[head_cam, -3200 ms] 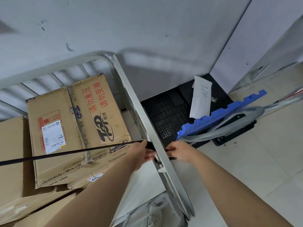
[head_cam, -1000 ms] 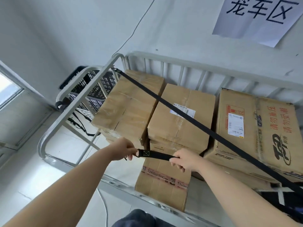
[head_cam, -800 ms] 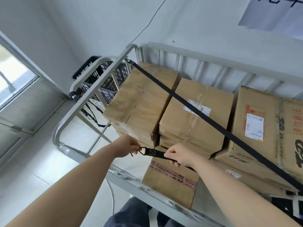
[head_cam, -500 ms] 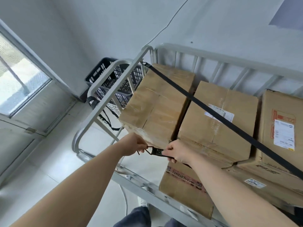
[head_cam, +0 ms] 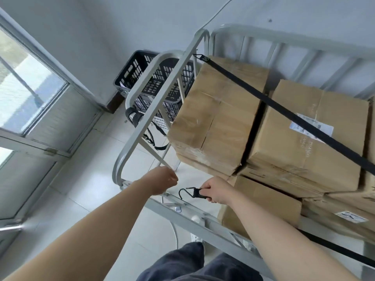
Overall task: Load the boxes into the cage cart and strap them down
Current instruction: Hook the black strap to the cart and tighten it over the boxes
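Several brown cardboard boxes (head_cam: 219,122) are stacked inside the grey metal cage cart (head_cam: 140,136). A black strap (head_cam: 284,112) runs diagonally over the box tops from a hook at the cart's far left corner. My right hand (head_cam: 218,192) pinches the end of a second black strap just behind its metal hook (head_cam: 187,193), which hangs free above the cart's near rail (head_cam: 182,214). My left hand (head_cam: 162,180) is curled into a loose fist a little left of the hook and holds nothing.
A black plastic crate (head_cam: 154,78) stands on the floor behind the cart's left side frame, where a coiled black strap (head_cam: 135,118) hangs. A glass door (head_cam: 30,110) is at the left. My legs (head_cam: 194,264) are below, against the near rail.
My left hand has let go of the hook end and drawn left. My right hand still holds the strap end and has moved it left, toward the cart's near-left corner.
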`<state>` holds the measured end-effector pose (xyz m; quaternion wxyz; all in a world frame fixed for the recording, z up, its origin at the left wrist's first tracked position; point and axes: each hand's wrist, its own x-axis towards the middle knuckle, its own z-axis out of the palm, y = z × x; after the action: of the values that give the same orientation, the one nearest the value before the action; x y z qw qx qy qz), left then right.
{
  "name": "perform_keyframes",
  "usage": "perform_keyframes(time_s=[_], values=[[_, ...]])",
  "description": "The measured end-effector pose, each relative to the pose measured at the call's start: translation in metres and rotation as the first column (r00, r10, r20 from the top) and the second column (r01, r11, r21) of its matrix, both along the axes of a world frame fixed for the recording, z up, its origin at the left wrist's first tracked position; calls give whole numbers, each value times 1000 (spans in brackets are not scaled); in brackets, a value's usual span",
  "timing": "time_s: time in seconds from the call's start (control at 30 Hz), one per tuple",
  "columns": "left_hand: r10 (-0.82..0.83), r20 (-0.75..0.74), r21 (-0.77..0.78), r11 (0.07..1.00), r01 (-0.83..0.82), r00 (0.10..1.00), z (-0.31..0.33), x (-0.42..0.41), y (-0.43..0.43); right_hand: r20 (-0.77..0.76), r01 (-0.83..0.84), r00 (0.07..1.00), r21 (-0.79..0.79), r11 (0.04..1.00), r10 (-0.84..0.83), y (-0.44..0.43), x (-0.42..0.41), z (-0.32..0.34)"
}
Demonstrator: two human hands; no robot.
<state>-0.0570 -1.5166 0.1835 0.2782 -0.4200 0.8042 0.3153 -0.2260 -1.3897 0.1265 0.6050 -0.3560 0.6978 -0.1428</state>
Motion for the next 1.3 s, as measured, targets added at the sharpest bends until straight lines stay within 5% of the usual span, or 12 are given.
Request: perform_keyframes(time_s=[0.2, 0.57, 0.73, 1.03, 1.3], values=[[-66, 251, -88, 992, 91, 966, -9, 45, -10, 8, -75, 997, -30, 997, 75, -26, 50, -17], [-108, 250, -189, 969, 158, 962, -20, 61, -13, 79, -133, 989, 89, 987, 126, -15, 63, -30], [-50, 173, -214, 973, 88, 984, -11, 60, -11, -108, -280, 953, 55, 958, 285, -8, 60, -11], [8, -62, -457, 889, -35, 998, 24, 37, 8, -583, -317, 793, -151, 936, 175, 0, 0, 60], [160, -240, -547, 793, -269, 958, 56, 40, -8, -736, -384, 674, -271, 883, 68, -38, -21, 111]])
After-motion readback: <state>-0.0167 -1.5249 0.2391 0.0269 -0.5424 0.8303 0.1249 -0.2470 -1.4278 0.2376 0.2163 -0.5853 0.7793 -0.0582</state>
